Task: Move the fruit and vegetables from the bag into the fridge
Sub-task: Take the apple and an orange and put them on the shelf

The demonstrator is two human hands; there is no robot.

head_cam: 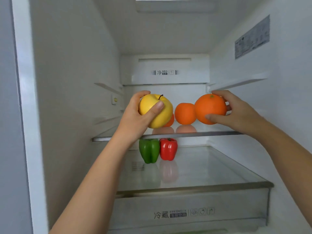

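Inside the open fridge, my left hand grips a yellow apple just above the upper glass shelf. My right hand holds a large orange over the right part of the same shelf. Between them a smaller orange sits on the shelf. Another orange fruit peeks out behind the apple, mostly hidden. On the lower glass shelf stand a green bell pepper and a red bell pepper, side by side. The bag is out of view.
A drawer with a printed label lies under the lower shelf. The fridge's white side walls close in on left and right, with shelf rails above the hands. A label sticker is on the right wall.
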